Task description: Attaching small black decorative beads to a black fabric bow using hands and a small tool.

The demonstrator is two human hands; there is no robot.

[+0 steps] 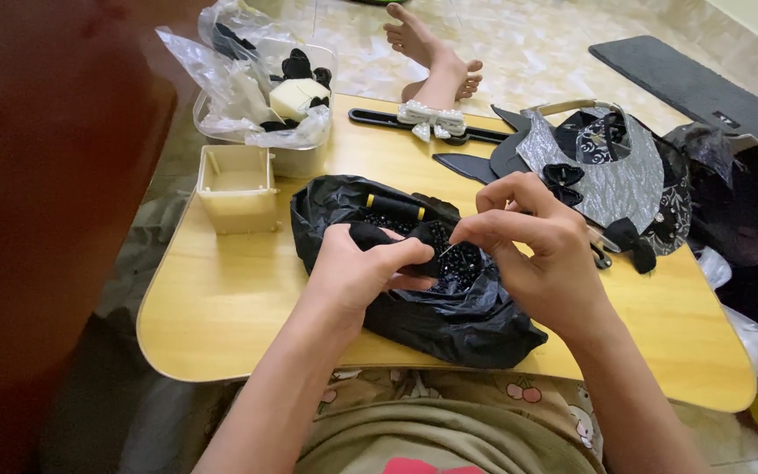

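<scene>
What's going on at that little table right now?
A person sits at a low wooden table, working over an open black plastic bag that holds small black beads. The left hand pinches a piece of black fabric; the right hand holds what looks like a thin needle at it. Nearby are a square cream tub, a clear container of black bows, a silver bow on a black band and silver-and-black fabric pieces.

Over a black plastic bag [449, 320] of beads, the left hand [357, 268] grips black fabric [396, 239] while the right hand [532, 250] pinches a needle [446, 250].
</scene>
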